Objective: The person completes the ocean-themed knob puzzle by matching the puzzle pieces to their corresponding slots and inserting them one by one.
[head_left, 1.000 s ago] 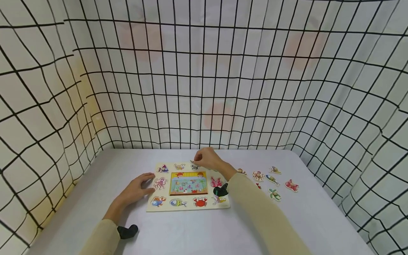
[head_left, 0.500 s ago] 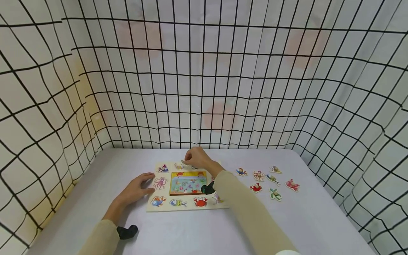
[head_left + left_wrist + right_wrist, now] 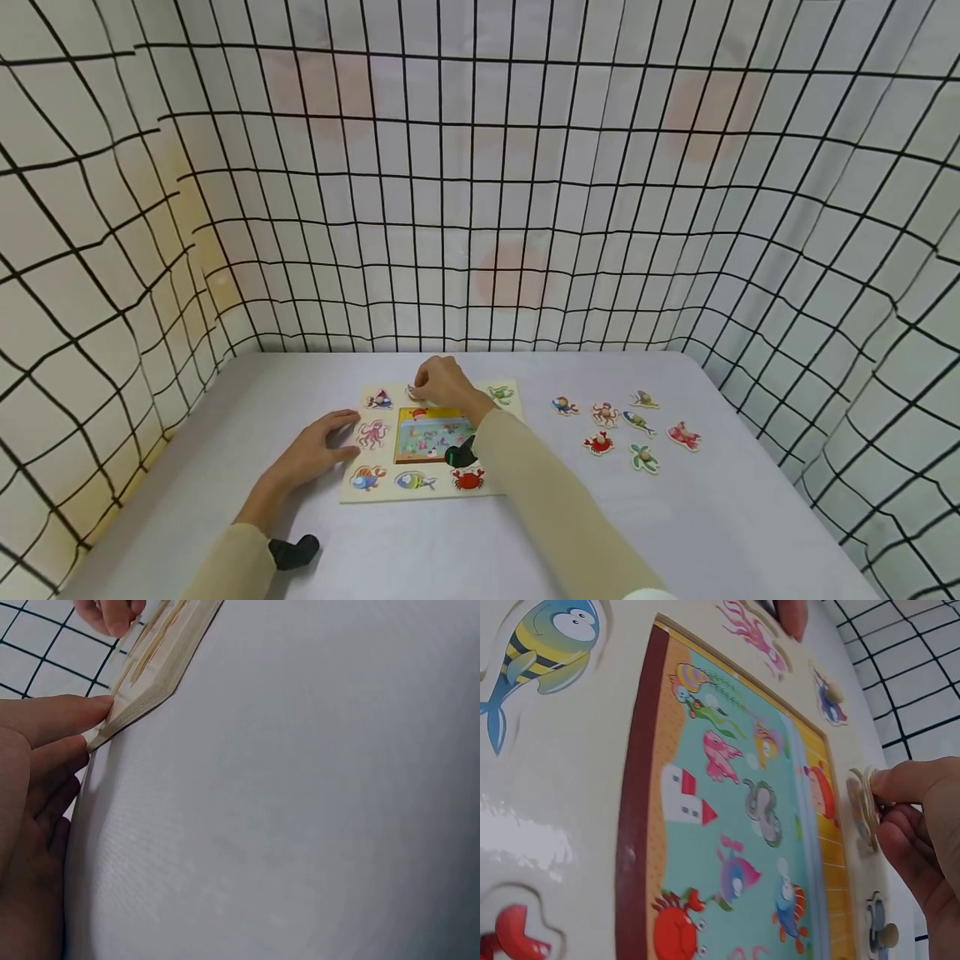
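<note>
A wooden puzzle board [image 3: 420,492] with sea-animal pictures lies on the table. Along its far edge, my right hand [image 3: 447,385] pinches a small wooden piece [image 3: 412,393]; in the right wrist view that piece [image 3: 869,806] stands on edge between thumb and fingers, right at a recess of the board. My left hand [image 3: 315,450] rests at the board's left edge, thumb and fingertips touching it, fingers loosely extended. In the left wrist view the left hand [image 3: 45,772] touches the board's corner [image 3: 161,686]. Knobbed pieces sit in the board beside the right hand, one a purple fish [image 3: 831,701].
Right of the board lie several loose pieces, among them a red crab [image 3: 598,443], an octopus [image 3: 605,414], a green piece [image 3: 643,458] and a pink one [image 3: 684,436]. Black netting [image 3: 480,242] over white walls surrounds the table [image 3: 450,550] at the back and sides.
My right hand has moved left along the board's far edge with the piece, uncovering the green picture at the upper right and the loose pieces beyond. The left hand has stayed at the left edge.
</note>
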`<state>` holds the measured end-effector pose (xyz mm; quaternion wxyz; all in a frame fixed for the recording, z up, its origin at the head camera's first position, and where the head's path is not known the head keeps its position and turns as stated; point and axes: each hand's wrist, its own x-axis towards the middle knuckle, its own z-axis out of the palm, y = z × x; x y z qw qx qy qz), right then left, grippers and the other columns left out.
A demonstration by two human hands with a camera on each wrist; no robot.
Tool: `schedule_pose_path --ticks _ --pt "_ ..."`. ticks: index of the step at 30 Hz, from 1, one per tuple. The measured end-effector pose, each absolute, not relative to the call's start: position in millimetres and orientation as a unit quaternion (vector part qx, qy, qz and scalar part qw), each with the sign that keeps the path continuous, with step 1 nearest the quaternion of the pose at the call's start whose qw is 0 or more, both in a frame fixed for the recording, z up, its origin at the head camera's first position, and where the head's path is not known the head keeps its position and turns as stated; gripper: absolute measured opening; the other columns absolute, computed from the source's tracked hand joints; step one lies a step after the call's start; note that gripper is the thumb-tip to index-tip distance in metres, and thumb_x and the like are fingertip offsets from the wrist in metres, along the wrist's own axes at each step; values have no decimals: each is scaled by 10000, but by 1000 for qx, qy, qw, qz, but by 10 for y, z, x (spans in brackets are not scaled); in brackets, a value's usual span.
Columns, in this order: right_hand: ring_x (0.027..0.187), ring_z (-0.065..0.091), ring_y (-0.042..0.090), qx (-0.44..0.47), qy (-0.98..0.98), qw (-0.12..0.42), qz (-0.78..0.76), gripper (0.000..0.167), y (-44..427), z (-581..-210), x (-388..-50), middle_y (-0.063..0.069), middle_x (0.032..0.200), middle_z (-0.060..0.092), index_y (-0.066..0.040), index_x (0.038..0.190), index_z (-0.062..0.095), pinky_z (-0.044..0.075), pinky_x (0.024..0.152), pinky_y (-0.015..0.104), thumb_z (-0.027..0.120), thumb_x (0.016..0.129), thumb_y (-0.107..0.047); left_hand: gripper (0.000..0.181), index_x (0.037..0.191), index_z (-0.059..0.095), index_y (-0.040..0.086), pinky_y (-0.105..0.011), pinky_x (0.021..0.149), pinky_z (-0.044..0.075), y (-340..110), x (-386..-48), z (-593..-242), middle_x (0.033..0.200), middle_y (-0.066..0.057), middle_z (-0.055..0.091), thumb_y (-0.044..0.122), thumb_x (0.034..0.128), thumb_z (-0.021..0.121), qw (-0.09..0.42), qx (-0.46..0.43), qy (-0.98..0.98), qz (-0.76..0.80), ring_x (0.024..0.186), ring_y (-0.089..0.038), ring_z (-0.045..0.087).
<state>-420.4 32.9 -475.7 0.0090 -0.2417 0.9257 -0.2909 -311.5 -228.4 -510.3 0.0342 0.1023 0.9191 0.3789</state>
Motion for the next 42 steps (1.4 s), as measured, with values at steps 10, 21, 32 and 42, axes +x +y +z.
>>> schedule_pose_path --ticks 10,21,32,42 --pt "678 591 116 -216 935 1 -281 131 221 -4807 -4118 -62 827 664 -138 861 762 511 591 240 755 957 -227 663 1487 530 12 -674 1187 188 -2311 -3108 -5120 1593 -214 401 224 906 767 33 99 918 382 1494 -475 262" --pt "697 610 120 -224 935 15 -274 135 264 -4819 -4121 -49 862 668 -159 830 745 534 628 246 776 948 -218 652 1481 539 16 -667 1190 191 -2283 -3077 -5118 1591 -209 405 207 902 771 33 95 917 386 1497 -472 261" --pt "768 601 135 -229 937 32 -262 96 273 -4777 -4121 -36 914 677 -146 904 762 543 682 260 752 962 -222 653 1480 539 10 -671 1190 189 -2280 -3099 -5128 1592 -212 402 221 904 765 29 103 917 384 1495 -476 261" --pt "897 634 157 -268 929 44 -252 188 339 -4664 -4084 5 1004 709 -85 1121 766 564 842 306 740 978 -203 651 1482 538 14 -663 1194 188 -2305 -3113 -5147 1594 -207 402 210 903 764 30 98 918 383 1499 -468 258"
